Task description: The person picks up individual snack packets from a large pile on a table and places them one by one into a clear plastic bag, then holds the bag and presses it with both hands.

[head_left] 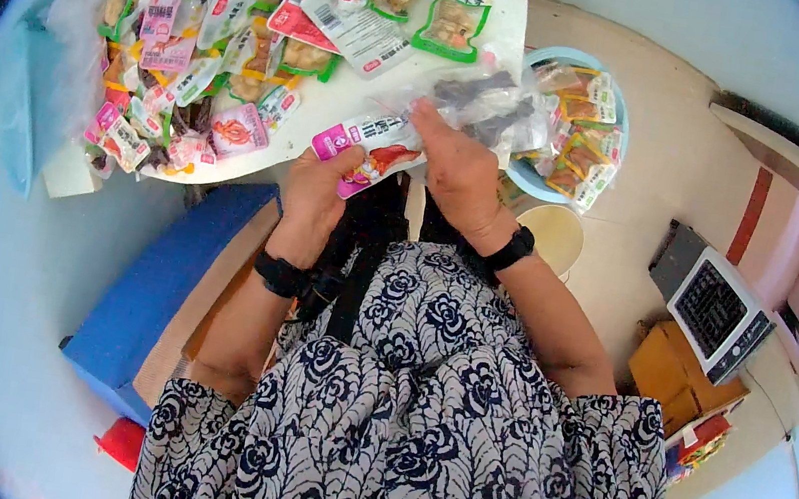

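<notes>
Head view: left hand closed on one pink-and-white snack packet, thumb pressed across its near end, probably to keep it flat and ready. Right hand closed on one clear plastic bag with dark pieces inside, gripped at its mouth, likely to hold it open just beside the packet. Both held over the near edge of the white bench. Farther across the bench, heaped loose packets, too many to count, apparently spread for picking. Right of the bench, one pale blue basin with more packets. Below the bench, one blue cushion. Well right of the bench, one grey scale.
</notes>
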Demonstrator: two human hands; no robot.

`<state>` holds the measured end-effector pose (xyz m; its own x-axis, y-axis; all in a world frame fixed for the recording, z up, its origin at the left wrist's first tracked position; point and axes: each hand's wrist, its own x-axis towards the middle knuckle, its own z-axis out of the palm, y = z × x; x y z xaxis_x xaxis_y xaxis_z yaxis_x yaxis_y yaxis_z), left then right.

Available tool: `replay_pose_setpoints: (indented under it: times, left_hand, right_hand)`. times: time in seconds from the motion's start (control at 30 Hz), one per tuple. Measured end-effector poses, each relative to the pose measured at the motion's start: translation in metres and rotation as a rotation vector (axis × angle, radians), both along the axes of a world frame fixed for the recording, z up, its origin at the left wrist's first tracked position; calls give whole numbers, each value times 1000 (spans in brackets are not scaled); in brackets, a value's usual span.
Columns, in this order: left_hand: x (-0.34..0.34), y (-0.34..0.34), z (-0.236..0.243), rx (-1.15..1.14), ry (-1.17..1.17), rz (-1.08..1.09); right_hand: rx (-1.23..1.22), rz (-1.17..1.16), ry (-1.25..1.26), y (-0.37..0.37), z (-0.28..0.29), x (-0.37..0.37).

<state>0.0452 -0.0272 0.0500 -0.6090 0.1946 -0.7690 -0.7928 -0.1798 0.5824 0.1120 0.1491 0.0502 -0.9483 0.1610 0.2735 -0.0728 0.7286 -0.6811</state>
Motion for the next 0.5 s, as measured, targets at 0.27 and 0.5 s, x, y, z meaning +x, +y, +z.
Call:
replay_pose_setpoints:
  times: [0.27,0.5]
  left_hand:
    - [-4,20,-4,-7,62,-41]
    - [-7,15,7,-125,179,-216]
  right_hand:
    - [-26,-67,22,4,-4,-1]
    - [-72,-43,-144,-1,9,1]
